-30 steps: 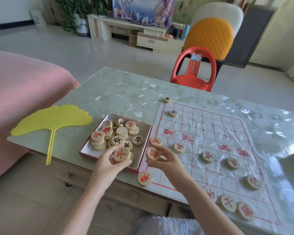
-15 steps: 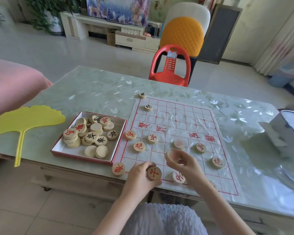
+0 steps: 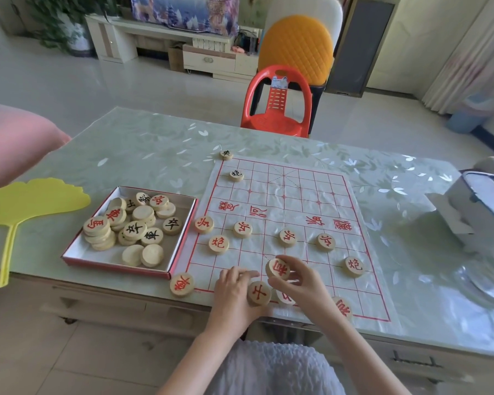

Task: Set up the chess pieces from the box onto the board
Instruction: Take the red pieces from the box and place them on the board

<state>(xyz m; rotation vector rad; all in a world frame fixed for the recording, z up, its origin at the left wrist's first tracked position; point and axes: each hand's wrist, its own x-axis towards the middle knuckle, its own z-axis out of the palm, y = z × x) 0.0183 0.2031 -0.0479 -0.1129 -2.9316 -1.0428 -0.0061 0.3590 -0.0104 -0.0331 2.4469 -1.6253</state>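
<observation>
The long table [image 3: 143, 155] under its leaf-patterned cover fills most of the room in front of me. On it lies the paper board [image 3: 294, 192] with its red grid. Just beside the board's left edge sits the shallow red-rimmed box [image 3: 117, 265], holding a heap of loose pieces [image 3: 134, 223], some of them face down. A yellow fan [image 3: 32, 201] lies left of the box.

Both hands are close together over the board's near edge. The left hand [image 3: 233, 292] has its fingers curled round a flat piece [image 3: 258, 293] at the front line. I can't tell whether that piece touches the sheet. The right hand [image 3: 301, 283] pinches a tilted piece [image 3: 278, 268] between thumb and fingers, just above the flat one. Several red pieces [image 3: 242, 229] dot the near half, and two black pieces [image 3: 236, 175] stand at the far left.
</observation>
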